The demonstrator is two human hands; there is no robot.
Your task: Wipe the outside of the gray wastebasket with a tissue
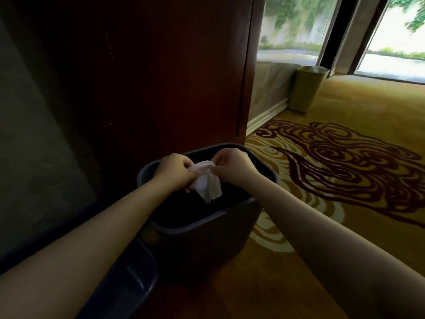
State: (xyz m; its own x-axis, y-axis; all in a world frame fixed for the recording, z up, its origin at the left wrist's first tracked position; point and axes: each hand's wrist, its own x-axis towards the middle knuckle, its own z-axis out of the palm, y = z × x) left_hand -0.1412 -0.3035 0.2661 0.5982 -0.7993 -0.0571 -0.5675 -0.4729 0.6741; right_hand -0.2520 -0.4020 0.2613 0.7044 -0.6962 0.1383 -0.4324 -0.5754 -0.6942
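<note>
Both hands' tissue (207,184) above wastebasket (207,229)

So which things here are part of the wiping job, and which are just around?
In the job: gray wastebasket, tissue, left hand, right hand.
Just around: tan bin by the window, dark container at lower left, patterned carpet.
</note>
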